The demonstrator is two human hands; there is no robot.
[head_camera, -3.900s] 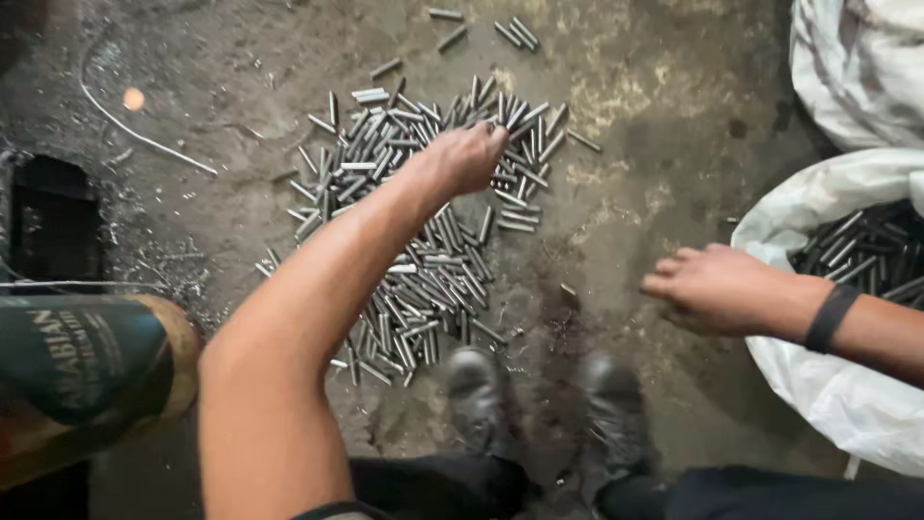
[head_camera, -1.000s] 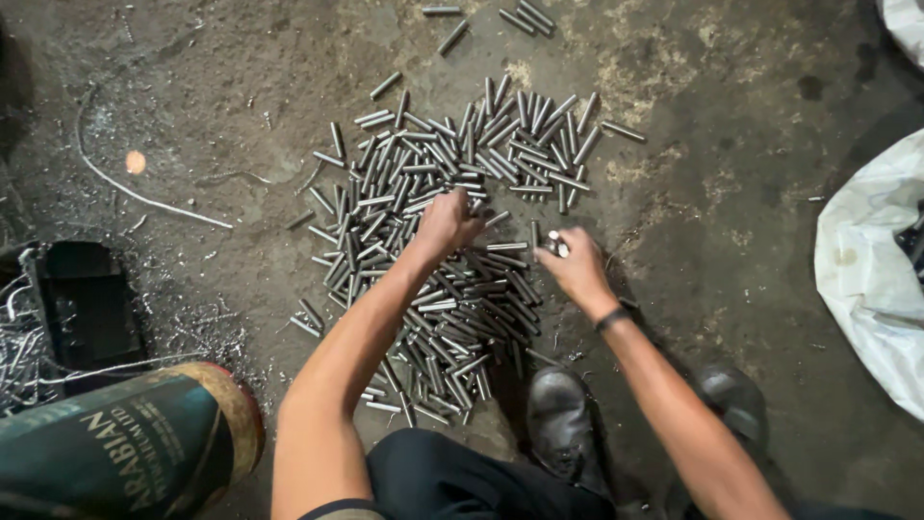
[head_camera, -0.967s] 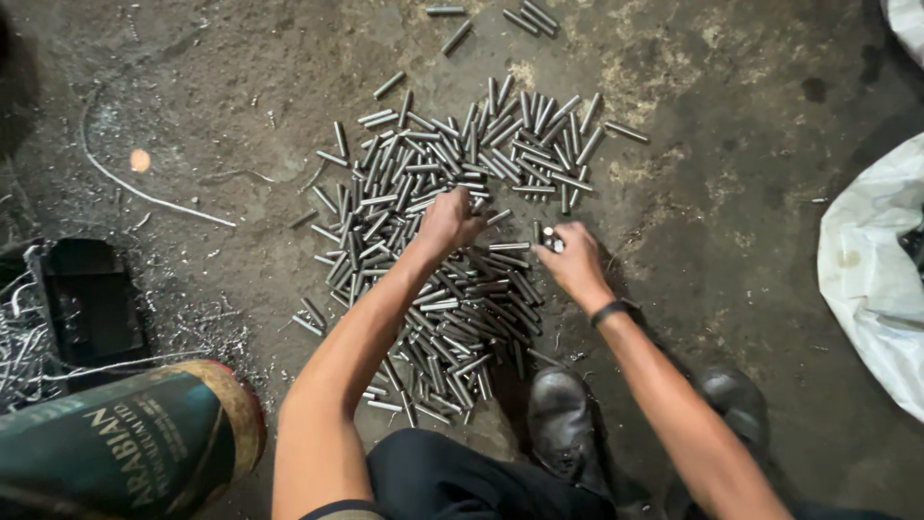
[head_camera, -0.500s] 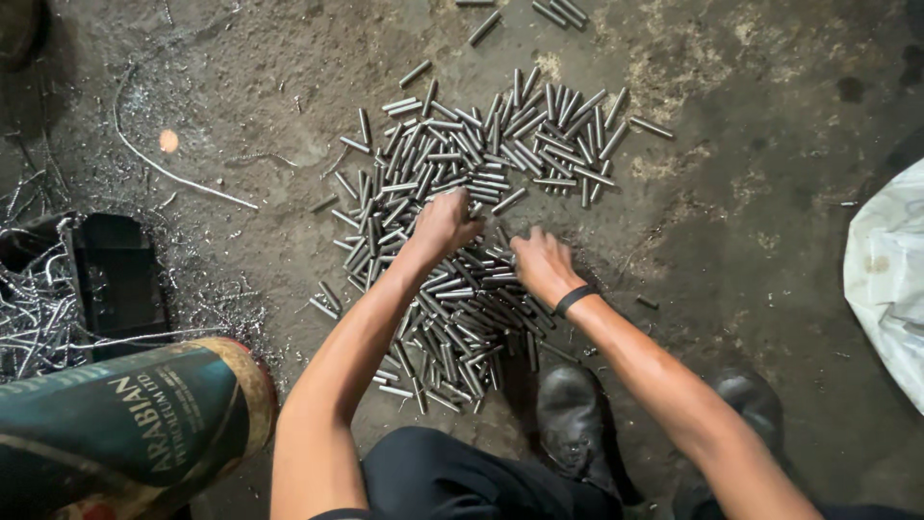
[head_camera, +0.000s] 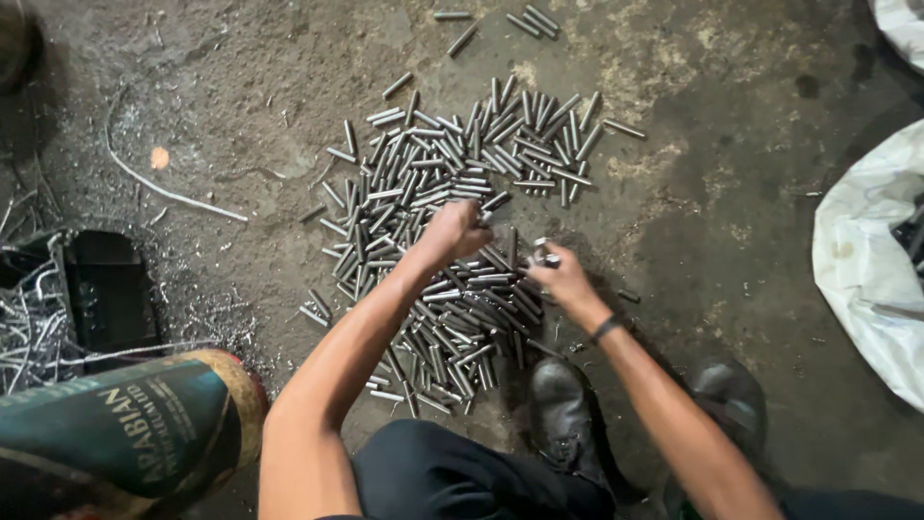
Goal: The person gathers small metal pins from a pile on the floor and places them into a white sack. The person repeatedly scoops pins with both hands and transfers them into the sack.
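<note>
At the far left edge of the concrete floor (head_camera: 731,221) lies a tangle of bright metal shavings (head_camera: 29,318), and just beside it stands a black box (head_camera: 111,299). Below these, in the bottom-left corner, a dark green rolled bundle with a yellowish rim (head_camera: 125,438) lies on its side. Further up, a thin bent wire (head_camera: 164,188) curves across the floor, with a small orange scrap (head_camera: 160,157) near it. The middle of the floor carries a heap of short grey metal pins (head_camera: 433,250), scattered in all directions, thickest in the centre and thinning toward the top edge, where a few stray pins (head_camera: 500,21) lie apart. The left hand (head_camera: 460,229) reaches into the middle of the heap, fingers curled down and closed among the pins; whether it grips any cannot be told. Just right of it, the right hand (head_camera: 563,277) rests at the heap's right edge, fingers pinched around a few pins, a dark band (head_camera: 604,329) on its wrist. Below the hands, two black shoes (head_camera: 568,419) stand on the floor near the bottom edge. At the right edge lies a white sack (head_camera: 866,270), its mouth open.
</note>
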